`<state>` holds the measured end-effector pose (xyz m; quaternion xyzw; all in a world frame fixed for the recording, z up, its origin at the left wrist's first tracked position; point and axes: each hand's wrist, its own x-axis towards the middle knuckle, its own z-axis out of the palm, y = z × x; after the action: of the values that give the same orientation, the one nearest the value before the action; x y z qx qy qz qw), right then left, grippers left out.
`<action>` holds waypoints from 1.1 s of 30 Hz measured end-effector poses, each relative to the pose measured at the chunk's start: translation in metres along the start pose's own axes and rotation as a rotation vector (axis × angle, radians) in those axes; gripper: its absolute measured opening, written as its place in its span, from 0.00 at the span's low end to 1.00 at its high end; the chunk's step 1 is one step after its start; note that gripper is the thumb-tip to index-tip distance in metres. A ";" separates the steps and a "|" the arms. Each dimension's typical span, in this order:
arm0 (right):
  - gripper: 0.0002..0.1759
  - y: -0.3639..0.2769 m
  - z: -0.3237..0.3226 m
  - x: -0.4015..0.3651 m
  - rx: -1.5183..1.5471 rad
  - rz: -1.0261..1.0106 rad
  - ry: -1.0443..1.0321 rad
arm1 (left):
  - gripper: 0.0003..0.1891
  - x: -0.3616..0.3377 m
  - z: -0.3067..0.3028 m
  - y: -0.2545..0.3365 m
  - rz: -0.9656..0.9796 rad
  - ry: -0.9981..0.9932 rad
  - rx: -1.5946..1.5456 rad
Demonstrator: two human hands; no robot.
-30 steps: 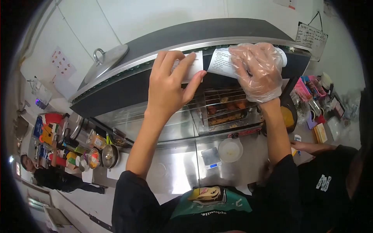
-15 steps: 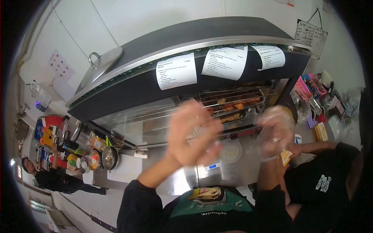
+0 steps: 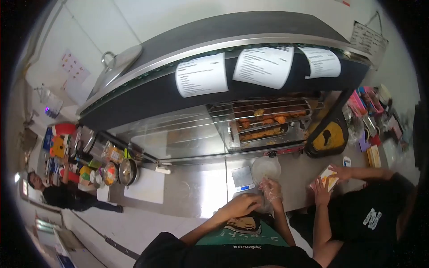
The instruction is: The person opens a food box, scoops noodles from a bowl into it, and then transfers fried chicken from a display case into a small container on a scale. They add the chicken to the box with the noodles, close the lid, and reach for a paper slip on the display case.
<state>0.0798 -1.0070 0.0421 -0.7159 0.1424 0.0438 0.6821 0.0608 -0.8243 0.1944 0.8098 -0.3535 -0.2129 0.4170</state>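
My left hand [image 3: 243, 204] is bare and held low in front of my chest, its fingers curled in beside my right wrist. Loose clear plastic shows by those fingertips; whether they grip it is hard to make out. My right hand [image 3: 271, 190] wears a transparent disposable glove, its fingers loosely bent with nothing seen in them. Just beyond it on the steel counter lies a round clear plastic lid or shallow bowl [image 3: 267, 168]. To the left of that is a small digital scale [image 3: 242, 177] with a blue display.
A glass display warmer [image 3: 196, 163] holds trays of browned food [image 3: 268, 120]. Printed slips [image 3: 263, 67] hang from its top. At right, a co-worker's hands [image 3: 324, 190] hold a yellow-and-white box [image 3: 330, 176]. Leftward are a white board [image 3: 145, 185] and pans [image 3: 128, 172]. Another person [image 3: 67, 194] stands far left.
Both my hands came down from in front of the warmer to chest height and drew close together. The view has shifted slightly. The co-worker's hands on the box are now in plain sight.
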 end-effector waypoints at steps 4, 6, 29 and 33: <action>0.12 0.002 -0.003 0.011 -0.012 -0.128 -0.154 | 0.17 -0.005 -0.002 -0.002 -0.171 -0.120 0.267; 0.12 0.003 -0.008 0.018 0.014 -0.084 -0.251 | 0.18 -0.006 -0.005 0.003 -0.243 -0.202 0.369; 0.18 -0.015 -0.095 -0.026 0.182 0.088 -0.244 | 0.26 0.086 0.026 0.047 -0.089 -0.462 0.413; 0.19 0.006 -0.108 -0.020 0.206 0.109 -0.122 | 0.22 0.087 0.058 0.036 -0.057 -0.479 0.251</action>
<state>0.0454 -1.1108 0.0485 -0.6292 0.1433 0.1094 0.7561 0.0667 -0.9342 0.1872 0.7915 -0.4427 -0.3644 0.2116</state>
